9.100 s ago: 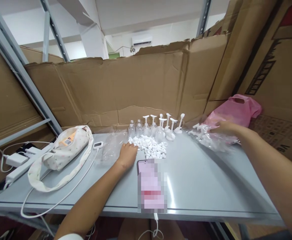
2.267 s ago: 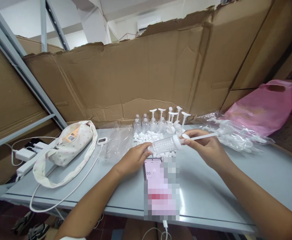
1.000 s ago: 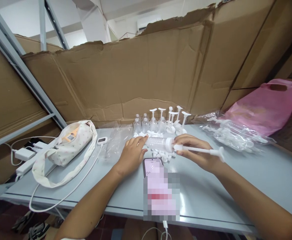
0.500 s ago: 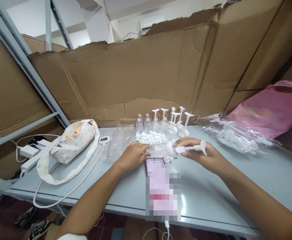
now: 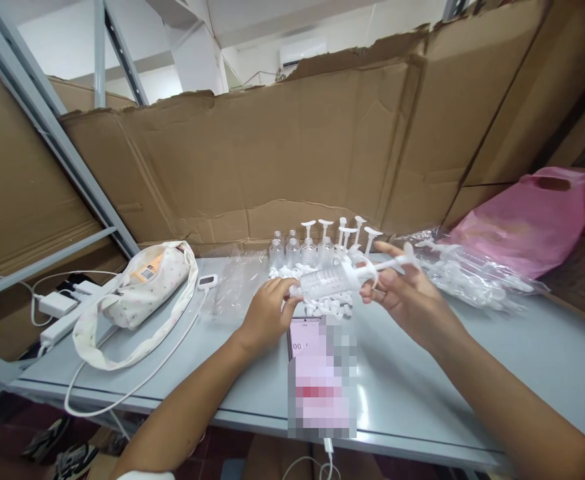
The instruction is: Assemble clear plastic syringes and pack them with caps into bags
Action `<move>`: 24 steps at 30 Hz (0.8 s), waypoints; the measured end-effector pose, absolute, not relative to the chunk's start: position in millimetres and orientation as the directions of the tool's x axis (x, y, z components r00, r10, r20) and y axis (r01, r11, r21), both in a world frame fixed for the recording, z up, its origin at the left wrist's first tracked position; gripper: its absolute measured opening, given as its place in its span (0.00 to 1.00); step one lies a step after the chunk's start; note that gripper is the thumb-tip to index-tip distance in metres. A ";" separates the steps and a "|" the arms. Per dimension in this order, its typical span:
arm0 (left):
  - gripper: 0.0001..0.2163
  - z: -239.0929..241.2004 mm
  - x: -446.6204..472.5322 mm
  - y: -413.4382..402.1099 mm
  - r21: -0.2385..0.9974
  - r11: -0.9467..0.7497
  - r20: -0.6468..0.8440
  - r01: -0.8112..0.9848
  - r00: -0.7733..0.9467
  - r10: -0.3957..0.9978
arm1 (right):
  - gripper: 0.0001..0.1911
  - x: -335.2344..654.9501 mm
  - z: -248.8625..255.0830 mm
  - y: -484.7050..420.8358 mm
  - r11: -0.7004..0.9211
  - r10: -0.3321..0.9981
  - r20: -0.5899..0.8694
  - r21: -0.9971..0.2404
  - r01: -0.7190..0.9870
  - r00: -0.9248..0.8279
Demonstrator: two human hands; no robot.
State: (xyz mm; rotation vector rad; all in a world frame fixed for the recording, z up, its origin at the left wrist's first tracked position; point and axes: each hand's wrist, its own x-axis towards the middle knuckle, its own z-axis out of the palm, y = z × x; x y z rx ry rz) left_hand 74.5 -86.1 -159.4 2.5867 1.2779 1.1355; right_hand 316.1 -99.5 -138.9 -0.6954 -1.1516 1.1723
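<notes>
Both of my hands hold a large clear plastic syringe, lying nearly level above the table. My left hand is closed, pinching its narrow tip end between thumb and fingers. At the other end, my right hand grips the white plunger, with its fingers around the rod and the flange of the barrel. The curved plunger handle sits against that hand's palm side. Just beneath the syringe is a pile of small white caps, partly covered by it.
Several clear barrels and white plungers stand along the cardboard wall. A phone lies in front of me. To the left are a clear bag and a cloth bag; to the right, a bag of white parts and a pink bag.
My right hand has shifted back along the plunger and its fingers have spread more. The syringe's plunger end has risen and tilted upward. My left hand stays at the tip.
</notes>
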 end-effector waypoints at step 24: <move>0.12 -159.4 79.8 -92.0 -0.233 -0.484 0.609 0.843 0.515 0.603 | 0.20 302.8 -147.2 -95.9 0.000 1.000 0.007 -0.974 -0.225 -0.030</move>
